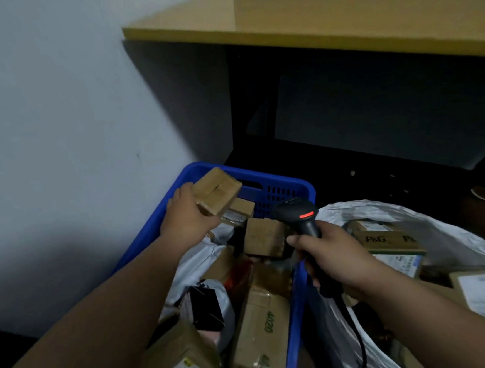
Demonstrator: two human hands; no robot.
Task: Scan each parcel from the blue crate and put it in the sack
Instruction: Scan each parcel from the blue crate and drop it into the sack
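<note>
Parcel [217,190] in left hand [186,217] | right hand [333,259] grips scanner [299,215] | sack [453,225] box "P&G" (crate box "40120")

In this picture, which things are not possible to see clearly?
- Head view: any label on the small box in the left hand; only plain faces show.
- Label text on the parcels in the sack: too small, blurred.
- Scanner handle: covered by the right hand.
- Blue crate bottom: buried under parcels.
</note>
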